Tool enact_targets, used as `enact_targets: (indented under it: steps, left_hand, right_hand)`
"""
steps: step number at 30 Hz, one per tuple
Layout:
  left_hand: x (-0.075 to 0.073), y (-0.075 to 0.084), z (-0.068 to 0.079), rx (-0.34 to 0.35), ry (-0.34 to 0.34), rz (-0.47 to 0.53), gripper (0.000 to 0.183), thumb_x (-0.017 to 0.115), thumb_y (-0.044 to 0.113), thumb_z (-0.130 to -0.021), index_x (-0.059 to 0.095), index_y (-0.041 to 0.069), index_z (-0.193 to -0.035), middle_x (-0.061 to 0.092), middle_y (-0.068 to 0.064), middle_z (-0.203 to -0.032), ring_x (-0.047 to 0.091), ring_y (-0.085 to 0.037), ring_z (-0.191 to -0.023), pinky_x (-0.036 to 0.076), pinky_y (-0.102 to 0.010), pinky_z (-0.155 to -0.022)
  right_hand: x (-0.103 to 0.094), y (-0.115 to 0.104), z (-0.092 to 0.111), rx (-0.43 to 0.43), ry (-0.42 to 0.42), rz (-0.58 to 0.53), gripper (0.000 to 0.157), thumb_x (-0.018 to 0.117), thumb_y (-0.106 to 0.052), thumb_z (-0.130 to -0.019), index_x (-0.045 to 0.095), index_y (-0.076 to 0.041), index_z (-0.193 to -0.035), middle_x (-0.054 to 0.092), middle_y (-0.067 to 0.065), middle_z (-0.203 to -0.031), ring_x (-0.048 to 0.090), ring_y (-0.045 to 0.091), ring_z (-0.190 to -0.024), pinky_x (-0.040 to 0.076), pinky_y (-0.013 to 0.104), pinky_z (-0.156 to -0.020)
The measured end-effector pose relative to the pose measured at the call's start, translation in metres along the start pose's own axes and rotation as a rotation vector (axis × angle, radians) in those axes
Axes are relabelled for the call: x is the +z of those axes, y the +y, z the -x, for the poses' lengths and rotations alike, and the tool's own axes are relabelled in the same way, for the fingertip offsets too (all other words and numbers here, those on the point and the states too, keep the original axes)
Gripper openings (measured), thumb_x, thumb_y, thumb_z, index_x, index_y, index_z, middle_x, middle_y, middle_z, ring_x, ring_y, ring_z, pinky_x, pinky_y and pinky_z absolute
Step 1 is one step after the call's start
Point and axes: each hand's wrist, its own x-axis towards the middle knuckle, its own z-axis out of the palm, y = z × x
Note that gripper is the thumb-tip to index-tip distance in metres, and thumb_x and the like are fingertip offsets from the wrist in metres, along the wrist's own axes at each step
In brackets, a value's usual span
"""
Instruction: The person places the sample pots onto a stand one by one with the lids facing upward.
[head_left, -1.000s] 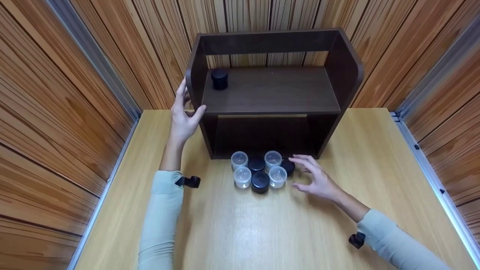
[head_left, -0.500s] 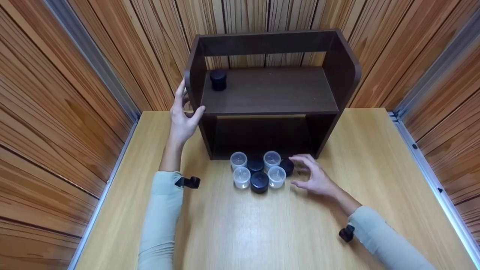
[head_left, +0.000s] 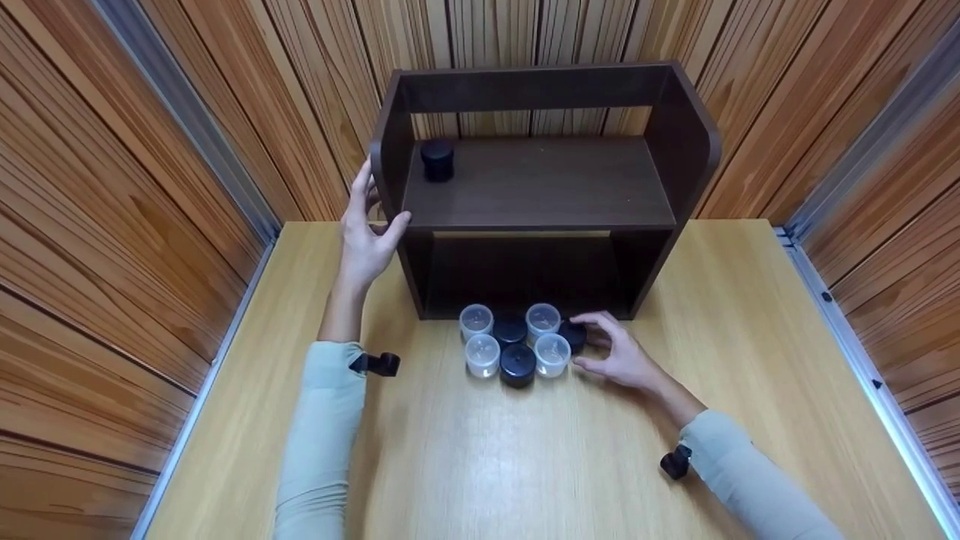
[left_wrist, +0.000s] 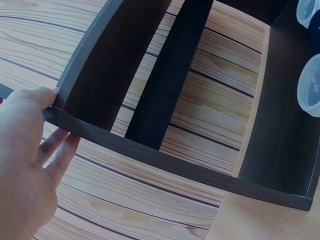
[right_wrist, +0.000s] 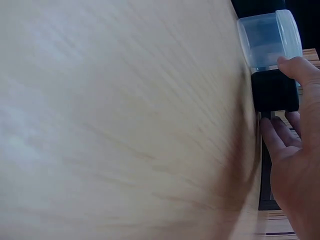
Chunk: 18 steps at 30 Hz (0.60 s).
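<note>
My left hand (head_left: 365, 244) grips the left side panel of a dark brown two-level shelf (head_left: 540, 184), thumb on its front edge and fingers on the outer face. In front of the shelf, small round jars stand close together: several translucent ones (head_left: 553, 354) and several black ones (head_left: 517, 364). My right hand (head_left: 619, 352) is at the rightmost black jar (head_left: 574, 335), thumb and fingers spread to either side of it. In the right wrist view a narrow gap shows between the fingers (right_wrist: 272, 137) and that black jar (right_wrist: 275, 91); the thumb lies near the translucent jar (right_wrist: 262, 40).
Another black jar (head_left: 437, 160) stands at the left end of the upper shelf. Under everything lies a light wooden table (head_left: 480, 465). Wood-patterned walls (head_left: 127, 300) enclose it at the back and both sides, with metal rails (head_left: 862, 360) along the edges.
My right hand has moved left, closer around the rightmost black jar. My left hand has kept its hold on the shelf, and the jars stand as before.
</note>
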Motion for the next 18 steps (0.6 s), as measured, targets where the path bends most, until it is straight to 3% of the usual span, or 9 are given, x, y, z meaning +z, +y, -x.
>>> enact_targets:
  steps: [6, 14, 18]
  left_hand:
    - [-0.0002, -0.0007, 0.0004, 0.001, 0.004, 0.009, 0.083, 0.076, 0.006, -0.103, 0.032, 0.002, -0.174, 0.056, -0.025, -0.164, 0.065, -0.042, -0.143, 0.061, -0.014, -0.080]
    - [0.0005, -0.0033, -0.0009, 0.037, 0.010, 0.015, 0.083, 0.076, 0.004, -0.102, 0.033, 0.000, -0.173, 0.054, -0.025, -0.167, 0.064, -0.042, -0.144, 0.061, -0.013, -0.077]
    - [0.0005, -0.0034, -0.0003, 0.031, 0.010, 0.011, 0.083, 0.076, 0.005, -0.102, 0.033, 0.000, -0.173, 0.054, -0.024, -0.168, 0.063, -0.042, -0.145, 0.061, -0.013, -0.077]
  right_hand:
    - [0.0042, 0.0043, -0.0033, 0.007, 0.002, -0.015, 0.065, 0.092, 0.007, -0.084, 0.068, 0.002, -0.145, 0.065, 0.027, -0.144, 0.064, 0.034, -0.135, 0.055, 0.019, -0.112]
    - [0.0078, 0.0064, -0.0081, 0.028, 0.006, 0.051, 0.054, 0.088, 0.008, -0.088, 0.073, -0.001, -0.138, 0.070, 0.020, -0.138, 0.064, 0.010, -0.124, 0.056, 0.018, -0.106]
    - [0.0088, 0.0062, -0.0080, 0.039, 0.013, 0.054, 0.049, 0.087, 0.009, -0.090, 0.073, -0.001, -0.136, 0.073, 0.022, -0.137, 0.066, 0.007, -0.121, 0.057, 0.018, -0.104]
